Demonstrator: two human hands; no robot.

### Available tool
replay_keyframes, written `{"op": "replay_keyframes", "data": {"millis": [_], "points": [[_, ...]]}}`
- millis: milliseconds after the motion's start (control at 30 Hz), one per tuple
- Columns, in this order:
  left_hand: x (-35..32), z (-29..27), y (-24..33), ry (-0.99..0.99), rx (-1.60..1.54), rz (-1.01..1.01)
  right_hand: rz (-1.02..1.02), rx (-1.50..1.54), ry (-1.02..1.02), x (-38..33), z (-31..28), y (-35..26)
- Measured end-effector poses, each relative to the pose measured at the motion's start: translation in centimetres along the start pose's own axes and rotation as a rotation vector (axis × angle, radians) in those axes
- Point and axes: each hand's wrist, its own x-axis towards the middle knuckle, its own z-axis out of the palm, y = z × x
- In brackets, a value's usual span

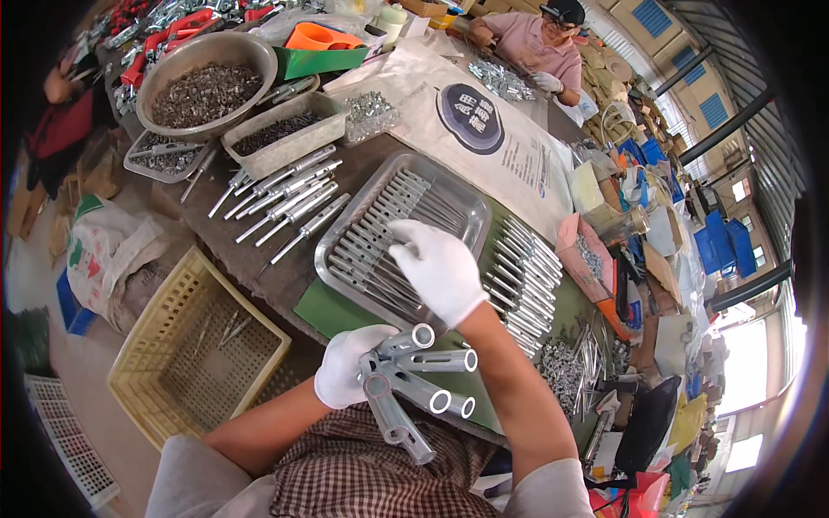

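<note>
My left hand (pixel 345 367), in a white glove, is closed around a bunch of several silver slotted metal tubes (pixel 414 386). Their open round ends fan out to the right and toward me. My right hand (pixel 439 269), also gloved, reaches over a shallow metal tray (pixel 477 212). Its thumb and forefinger are apart, at the row of metal rods with drilled, thicker ends (pixel 367 235) in the tray. No held part shows between them; the other fingers are partly hidden. Right of the tray, rows of shiny rods (pixel 524 281) lie on a green board (pixel 324 308).
More tube-and-rod pieces (pixel 289 197) lie left of the tray. Behind them stand a round basin (pixel 263 59) of small parts and a rectangular bin (pixel 321 138). A yellow crate (pixel 142 371) stands at lower left. Across the table, a person (pixel 540 52) handles metal parts.
</note>
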Motion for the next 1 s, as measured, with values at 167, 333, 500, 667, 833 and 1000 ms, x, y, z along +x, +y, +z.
{"op": "replay_keyframes", "data": {"millis": [167, 333, 500, 667, 833, 1000], "points": [[0.3, 0.2, 1.0, 0.016, 0.050, 0.018, 0.028, -0.138, -0.045, 0.9, 1.5, -0.8], [0.3, 0.0, 0.8, 0.004, 0.091, 0.028, 0.021, -0.119, -0.006, 1.3, 2.0, -0.3], [0.3, -0.2, 0.2, -0.040, 0.163, 0.012, 0.146, 0.169, -0.184, 2.6, 1.3, 0.8], [-0.4, 0.6, -1.8, 0.048, 0.092, 0.098, 0.259, 0.580, -0.199, 1.7, -0.5, 1.8], [-0.1, 0.1, -0.8, -0.003, 0.196, 0.097, 0.311, 0.859, -0.134, -0.5, -3.2, 1.8], [-0.5, 0.3, -1.2, 0.089, 0.150, 0.074, 0.273, 0.919, -0.040, -2.1, -4.4, 1.8]]}}
